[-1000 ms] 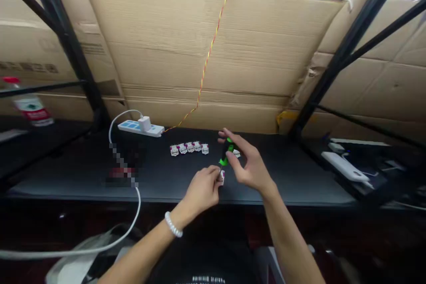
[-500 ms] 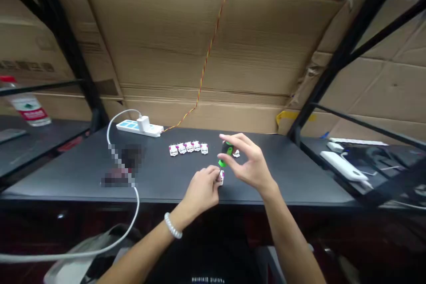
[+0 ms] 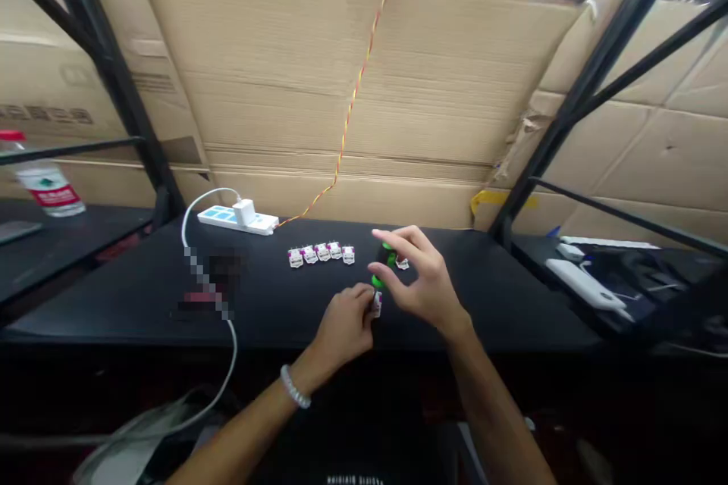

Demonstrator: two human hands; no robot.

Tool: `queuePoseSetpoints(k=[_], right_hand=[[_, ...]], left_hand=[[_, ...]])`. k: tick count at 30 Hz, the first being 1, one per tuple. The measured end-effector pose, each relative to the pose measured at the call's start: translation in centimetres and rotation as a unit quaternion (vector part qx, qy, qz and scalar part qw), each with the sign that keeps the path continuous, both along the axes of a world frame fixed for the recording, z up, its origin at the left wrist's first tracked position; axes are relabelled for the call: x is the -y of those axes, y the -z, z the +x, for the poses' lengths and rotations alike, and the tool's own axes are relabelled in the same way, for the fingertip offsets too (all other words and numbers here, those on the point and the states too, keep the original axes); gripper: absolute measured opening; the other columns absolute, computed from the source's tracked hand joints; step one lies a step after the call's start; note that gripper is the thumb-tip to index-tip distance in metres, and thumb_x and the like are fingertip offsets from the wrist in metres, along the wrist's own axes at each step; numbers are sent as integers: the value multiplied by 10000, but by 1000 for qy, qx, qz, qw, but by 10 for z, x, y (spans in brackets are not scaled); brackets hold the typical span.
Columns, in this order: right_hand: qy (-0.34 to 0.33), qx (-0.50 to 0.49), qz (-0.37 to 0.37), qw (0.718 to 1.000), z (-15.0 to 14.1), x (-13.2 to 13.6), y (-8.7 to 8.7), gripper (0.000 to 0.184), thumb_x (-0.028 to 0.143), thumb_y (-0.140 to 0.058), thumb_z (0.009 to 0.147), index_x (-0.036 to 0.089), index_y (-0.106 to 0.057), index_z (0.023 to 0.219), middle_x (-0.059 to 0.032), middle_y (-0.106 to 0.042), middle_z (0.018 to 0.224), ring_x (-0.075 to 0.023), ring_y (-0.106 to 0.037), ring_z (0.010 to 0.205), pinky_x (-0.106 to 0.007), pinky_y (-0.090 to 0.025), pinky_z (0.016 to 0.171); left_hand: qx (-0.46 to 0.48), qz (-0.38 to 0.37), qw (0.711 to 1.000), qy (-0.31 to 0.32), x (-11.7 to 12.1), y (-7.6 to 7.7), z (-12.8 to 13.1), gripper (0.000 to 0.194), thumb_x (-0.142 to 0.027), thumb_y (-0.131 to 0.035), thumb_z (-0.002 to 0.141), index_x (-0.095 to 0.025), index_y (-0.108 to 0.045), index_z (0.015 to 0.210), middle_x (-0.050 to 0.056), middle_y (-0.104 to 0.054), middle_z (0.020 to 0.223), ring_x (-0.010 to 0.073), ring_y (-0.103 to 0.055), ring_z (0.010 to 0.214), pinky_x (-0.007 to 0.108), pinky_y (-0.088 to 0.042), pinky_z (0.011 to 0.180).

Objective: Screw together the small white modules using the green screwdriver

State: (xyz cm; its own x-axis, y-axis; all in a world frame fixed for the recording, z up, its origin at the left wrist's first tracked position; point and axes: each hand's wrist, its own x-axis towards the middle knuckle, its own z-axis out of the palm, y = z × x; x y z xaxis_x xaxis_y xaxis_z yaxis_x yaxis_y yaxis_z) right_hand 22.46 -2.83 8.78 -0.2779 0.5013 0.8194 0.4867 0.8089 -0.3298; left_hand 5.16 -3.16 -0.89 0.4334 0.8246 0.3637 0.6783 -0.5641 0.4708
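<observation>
White, shiny bracelet (image 3: 295,386) on the left wrist, nearest. Left hand (image 3: 346,322) ahead of it: fingers bunched in a tight pinch on a small white-and-magenta block (image 3: 378,305), low over the front part of the black, flat tabletop (image 3: 500,299); whether the block rests on it, can't tell. Right hand (image 3: 421,269) just beyond, thumb and fingers spread in a wide C about a black-and-green screwdriver (image 3: 388,254); how firmly they grip, can't tell. Shaft slants down to the pinched block; tip hidden by left fingers.

To do this well, I'd say: line the shaft up square with the block, press lightly, turn with fingertips only, and brace the block so it doesn't twist. Left fingertips sit close to the tip, so a slip could jab them.

Farther: one similar white piece (image 3: 403,264) partly behind the right hand; left of it, a row of five white-and-magenta pieces (image 3: 322,251). Then white-and-blue power strip (image 3: 258,223) with a white plug (image 3: 244,211). Last, brown cardboard wall (image 3: 255,91), red-and-yellow twisted wire (image 3: 353,95) running up it.
</observation>
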Motion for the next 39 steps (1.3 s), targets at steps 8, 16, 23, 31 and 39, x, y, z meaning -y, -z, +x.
queuePoseSetpoints(k=[8,16,23,31,39], right_hand=[[-36,-8,-39,999,4,-1,0,449,213,-676,1013,292,-663,1455,-79,-743,1164,-221,-729,983,-391,-635,919],[-30,1,-29,999,6,-1,1,537,190,-615,1016,287,-583,1543,-111,-696,1241,-247,-705,1079,-430,-629,961],[-36,7,-32,999,6,0,-1,435,257,-731,995,303,-687,1426,-78,-748,1152,-228,-734,990,-383,-645,897],[-86,2,-63,994,4,2,2,590,193,-580,1044,301,-501,1618,-126,-698,1445,-263,-720,1241,-464,-605,1077],[-12,2,-28,1000,1,-1,-1,426,312,-773,971,307,-716,1393,-69,-737,1080,-205,-702,881,-339,-639,752]], left_hand=[[14,-5,1000,8,-1,1,0,201,-33,-559,891,-217,-632,925,69,-727,1139,262,-699,1045,381,-539,955],[35,-11,999,21,-3,2,-2,216,-16,-565,879,-210,-643,931,77,-730,1141,261,-698,1069,382,-540,981],[26,1,1000,15,-2,2,-2,206,-18,-572,866,-211,-627,913,73,-726,1128,261,-686,1027,386,-539,941],[24,1,1000,15,-2,3,-1,214,-14,-569,854,-212,-623,913,70,-722,1113,264,-684,1025,388,-539,941],[16,-9,1000,7,-2,0,-1,206,-27,-571,860,-224,-610,907,67,-722,1112,265,-686,1031,390,-538,942]])
